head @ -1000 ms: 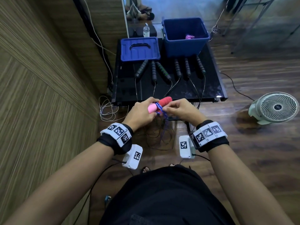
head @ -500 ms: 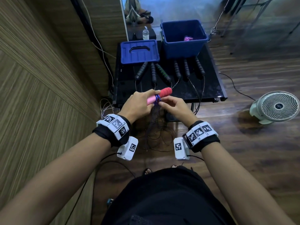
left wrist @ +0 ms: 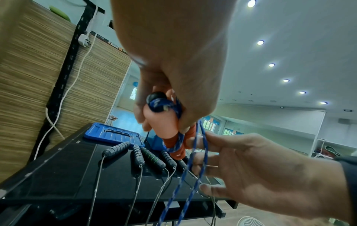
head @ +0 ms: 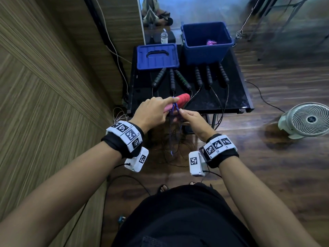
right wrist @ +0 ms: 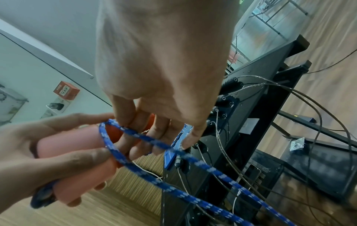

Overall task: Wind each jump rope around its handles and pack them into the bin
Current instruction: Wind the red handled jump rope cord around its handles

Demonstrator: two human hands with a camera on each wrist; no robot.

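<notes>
My left hand (head: pixel 153 111) grips a pink handle (head: pixel 167 108) and a red handle (head: pixel 182 99) held side by side, just in front of the table's near edge. A blue braided rope (head: pixel 174 111) loops round both handles, and two strands hang down toward the floor. My right hand (head: pixel 191 118) sits just below and to the right of the handles, its fingers hooked on the rope (right wrist: pixel 154 140). In the left wrist view the rope's knotted end (left wrist: pixel 158 104) lies on the pink handle (left wrist: pixel 166 122). The blue bin (head: pixel 206 50) at the table's back holds one pink bundle (head: pixel 211 42).
Several black-handled ropes (head: pixel 178 79) lie in a row on the black table (head: pixel 231 97), their thin cables hanging over the near edge. The bin's blue lid (head: pixel 157 56) lies flat left of the bin. A white fan (head: pixel 308 120) stands on the floor to the right.
Both hands have moved forward to the table's edge. My right hand has dropped from beside the handles to below them, drawing the blue rope down into two strands.
</notes>
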